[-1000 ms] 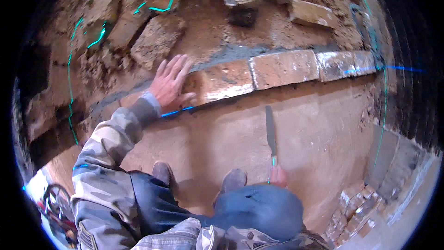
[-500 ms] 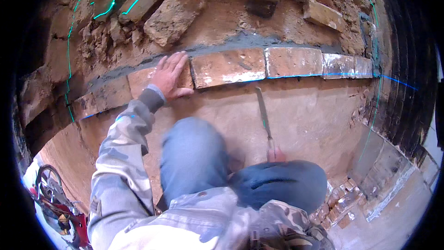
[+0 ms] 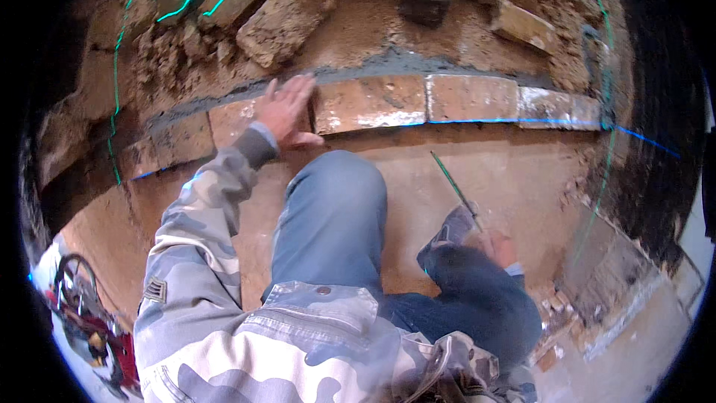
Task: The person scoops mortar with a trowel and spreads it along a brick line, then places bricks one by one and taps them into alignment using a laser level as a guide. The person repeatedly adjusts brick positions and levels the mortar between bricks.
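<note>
My left hand [image 3: 285, 110] lies on a row of bricks, fingers stretched out and thumb apart, at the joint beside a reddish brick [image 3: 369, 102]. Another brick [image 3: 233, 121] in the row lies just left of this hand. Grey mortar [image 3: 395, 65] runs along the far side of the row. My right hand [image 3: 494, 245] is closed round the handle of what looks like a trowel [image 3: 452, 180], seen nearly edge-on. Its narrow blade points up and left, short of the bricks. The right hand is near my right knee and partly blurred.
Loose rough bricks [image 3: 283, 26] and rubble lie beyond the mortar. A dark ridged surface [image 3: 649, 127] rises at the right. Green and blue laser lines cross the work. Broken bricks [image 3: 556, 321] lie lower right; a red wheeled thing [image 3: 93, 321] stands lower left.
My right hand has swung to the right with the trowel, which now slants up-left. My left hand stays flat on the bricks. My right foot now shows beside the right hand.
</note>
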The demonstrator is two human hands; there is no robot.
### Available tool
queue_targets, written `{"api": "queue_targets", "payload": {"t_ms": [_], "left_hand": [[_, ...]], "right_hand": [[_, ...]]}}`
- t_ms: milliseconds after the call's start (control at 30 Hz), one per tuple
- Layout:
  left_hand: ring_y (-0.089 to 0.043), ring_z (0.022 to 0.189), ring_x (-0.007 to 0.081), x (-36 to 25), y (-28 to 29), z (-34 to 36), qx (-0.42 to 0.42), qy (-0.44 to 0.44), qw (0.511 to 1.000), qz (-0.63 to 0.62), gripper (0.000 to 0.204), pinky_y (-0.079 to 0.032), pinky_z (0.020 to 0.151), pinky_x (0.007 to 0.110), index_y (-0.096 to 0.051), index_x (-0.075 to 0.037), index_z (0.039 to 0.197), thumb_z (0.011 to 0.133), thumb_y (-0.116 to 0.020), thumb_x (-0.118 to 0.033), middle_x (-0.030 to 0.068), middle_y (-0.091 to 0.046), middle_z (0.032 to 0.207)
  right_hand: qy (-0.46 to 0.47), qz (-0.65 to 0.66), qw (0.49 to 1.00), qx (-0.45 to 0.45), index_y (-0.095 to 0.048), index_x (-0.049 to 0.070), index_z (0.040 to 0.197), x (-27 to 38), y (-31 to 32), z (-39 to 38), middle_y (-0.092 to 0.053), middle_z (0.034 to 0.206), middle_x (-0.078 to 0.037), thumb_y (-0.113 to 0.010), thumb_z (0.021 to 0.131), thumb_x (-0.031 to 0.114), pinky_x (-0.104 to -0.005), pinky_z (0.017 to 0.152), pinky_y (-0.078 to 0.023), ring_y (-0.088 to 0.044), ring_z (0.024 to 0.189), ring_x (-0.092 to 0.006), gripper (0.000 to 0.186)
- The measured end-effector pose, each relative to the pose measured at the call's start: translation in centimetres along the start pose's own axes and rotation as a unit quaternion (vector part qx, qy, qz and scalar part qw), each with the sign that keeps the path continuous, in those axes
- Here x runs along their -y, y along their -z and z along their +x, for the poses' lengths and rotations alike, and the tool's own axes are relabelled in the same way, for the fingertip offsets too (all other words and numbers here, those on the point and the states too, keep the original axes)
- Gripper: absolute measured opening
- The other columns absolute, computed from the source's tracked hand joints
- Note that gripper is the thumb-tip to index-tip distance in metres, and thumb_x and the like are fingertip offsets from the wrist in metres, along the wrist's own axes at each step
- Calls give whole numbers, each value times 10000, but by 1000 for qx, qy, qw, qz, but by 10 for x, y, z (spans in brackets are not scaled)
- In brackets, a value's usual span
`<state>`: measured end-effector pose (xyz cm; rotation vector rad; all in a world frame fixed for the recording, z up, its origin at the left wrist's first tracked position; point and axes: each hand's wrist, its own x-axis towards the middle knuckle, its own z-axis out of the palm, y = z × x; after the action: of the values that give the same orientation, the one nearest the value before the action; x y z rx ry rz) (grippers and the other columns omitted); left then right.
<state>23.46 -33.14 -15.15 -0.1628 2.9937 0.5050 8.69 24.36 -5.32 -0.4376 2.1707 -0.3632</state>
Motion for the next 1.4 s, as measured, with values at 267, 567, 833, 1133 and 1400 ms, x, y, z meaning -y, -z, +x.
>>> {"api": "queue_targets", "payload": {"t_ms": [267, 567, 833, 1133, 1400], "left_hand": [[-361, 1403, 322, -9, -10, 4, 34, 29, 999, 28, 1129, -167, 1150, 589, -294, -107, 1526, 655, -732, -676, 121, -408, 1506], [-364, 1402, 337, -18, -10, 7, 37, 49, 997, 41, 1116, -160, 1157, 604, -293, -111, 1524, 645, -782, -594, 131, -408, 1501], [-322, 1429, 339, -24, -7, 7, 57, 61, 996, 33, 1133, -140, 1172, 595, -264, -104, 1537, 655, -769, -603, 143, -387, 1516], [-297, 1448, 303, -32, 0, 11, 60, 62, 995, 44, 1100, -161, 1169, 610, -264, -105, 1534, 673, -798, -534, 104, -354, 1547], [-275, 1450, 336, -78, 37, 40, 171, 128, 956, 200, 1025, -245, 1152, 582, -264, -85, 1522, 750, -751, -550, 128, -312, 1562]], "right_hand": [[181, -113, 973, 87, -639, 7, 901, 25, 54, 134, -627, 779, -270, -648, 911, 350, -496, 611, -484, -626, 723, -455, 344], [251, -149, 947, 131, -659, -20, 882, 46, 106, 209, -643, 796, -272, -668, 887, 427, -485, 661, -498, -639, 739, -443, 447], [280, -152, 940, 125, -688, -25, 903, 37, 103, 216, -652, 827, -264, -675, 878, 437, -485, 678, -491, -630, 758, -438, 463], [210, -103, 965, 114, -689, -16, 916, 18, 94, 193, -648, 793, -271, -673, 881, 475, -477, 679, -493, -630, 754, -437, 492], [212, -104, 965, 113, -665, -10, 887, -33, 104, 157, -646, 813, -262, -679, 883, 437, -478, 693, -488, -629, 768, -432, 447]]}}
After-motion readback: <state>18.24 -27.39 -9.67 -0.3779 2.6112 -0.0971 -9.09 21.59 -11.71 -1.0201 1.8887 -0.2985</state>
